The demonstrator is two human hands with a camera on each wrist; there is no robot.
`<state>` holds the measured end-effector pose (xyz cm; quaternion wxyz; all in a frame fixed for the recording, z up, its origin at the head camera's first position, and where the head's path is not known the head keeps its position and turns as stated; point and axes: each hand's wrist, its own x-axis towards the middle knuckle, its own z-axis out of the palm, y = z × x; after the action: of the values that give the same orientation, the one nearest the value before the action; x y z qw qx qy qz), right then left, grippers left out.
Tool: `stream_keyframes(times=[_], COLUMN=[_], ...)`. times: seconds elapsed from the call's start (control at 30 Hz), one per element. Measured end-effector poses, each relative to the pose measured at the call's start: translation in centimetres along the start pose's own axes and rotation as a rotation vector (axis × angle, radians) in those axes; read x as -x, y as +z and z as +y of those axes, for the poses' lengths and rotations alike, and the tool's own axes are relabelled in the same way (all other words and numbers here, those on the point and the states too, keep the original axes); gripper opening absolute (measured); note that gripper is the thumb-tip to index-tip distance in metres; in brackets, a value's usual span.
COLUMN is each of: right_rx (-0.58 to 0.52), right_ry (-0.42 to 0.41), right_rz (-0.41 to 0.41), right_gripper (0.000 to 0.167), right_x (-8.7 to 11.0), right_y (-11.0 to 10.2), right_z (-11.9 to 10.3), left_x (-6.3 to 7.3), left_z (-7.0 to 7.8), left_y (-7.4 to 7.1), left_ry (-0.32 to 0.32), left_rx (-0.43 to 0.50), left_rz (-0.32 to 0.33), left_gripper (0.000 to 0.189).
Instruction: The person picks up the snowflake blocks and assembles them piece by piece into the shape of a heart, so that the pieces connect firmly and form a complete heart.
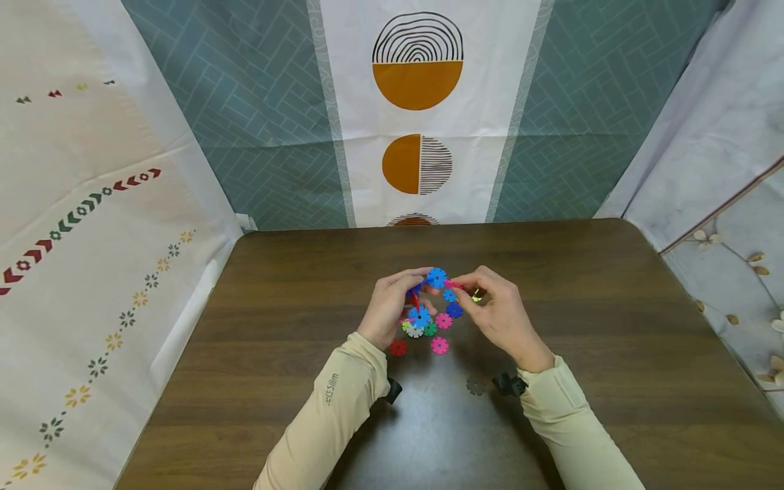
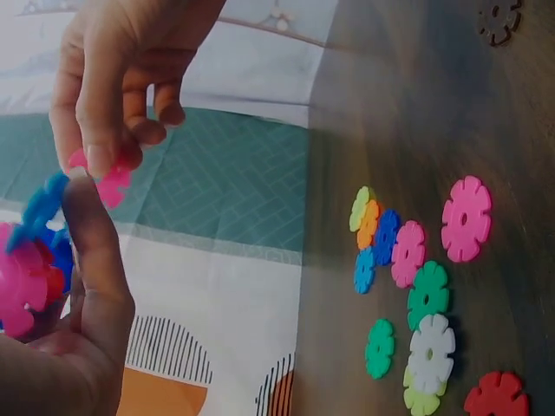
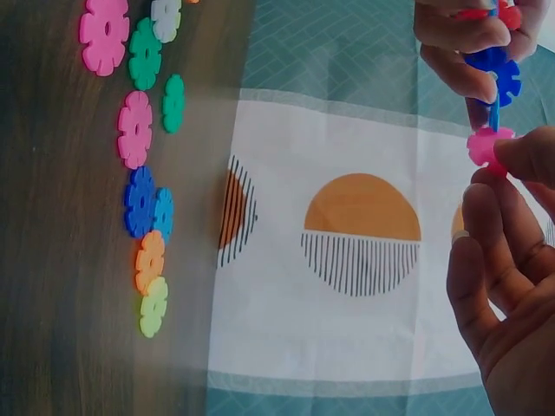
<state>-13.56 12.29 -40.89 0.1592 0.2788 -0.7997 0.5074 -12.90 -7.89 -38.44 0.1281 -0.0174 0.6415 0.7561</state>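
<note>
My left hand (image 1: 384,312) holds a joined cluster of plastic flower-shaped discs in blue, red and pink. A light-blue disc (image 2: 42,211) stands out from the cluster, by my left thumb. Between thumb and fingertips, my right hand (image 1: 503,314) pinches a pink disc (image 3: 484,149). In the right wrist view the pink disc meets the edge of the light-blue one, which is seen edge-on there. Fingers hide part of the cluster, including a dark blue disc (image 3: 503,87) and a red piece (image 3: 510,16).
Below the hands, loose discs lie on the brown table (image 1: 275,354): pink (image 1: 439,346), red (image 1: 398,348), white (image 2: 431,354), green (image 2: 379,348), dark blue (image 3: 139,202), orange (image 3: 149,263) and yellow (image 3: 153,308). A dark disc (image 1: 476,386) lies nearer me. Patterned cloth (image 1: 269,136) hangs behind the table.
</note>
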Motion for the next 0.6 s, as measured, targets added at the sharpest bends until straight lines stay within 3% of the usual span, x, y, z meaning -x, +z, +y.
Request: stream_keyframes(times=[0.33,0.6], right_rx=[0.018,0.03], right_ry=[-0.03,-0.084], right_rz=[-0.031,-0.005], right_gripper=[0.021,0.021], right_x=[0.09,-0.15], right_y=[0.52,0.68], right_z=[0.11,0.19], left_x=[0.01,-0.13], left_z=[-0.51,-0.59], left_y=[0.05,-0.02], left_ry=[-0.052,-0.066], left_rx=[0.005,0.025], left_rz=[0.04,0.017], left_gripper=[0.036,0.035])
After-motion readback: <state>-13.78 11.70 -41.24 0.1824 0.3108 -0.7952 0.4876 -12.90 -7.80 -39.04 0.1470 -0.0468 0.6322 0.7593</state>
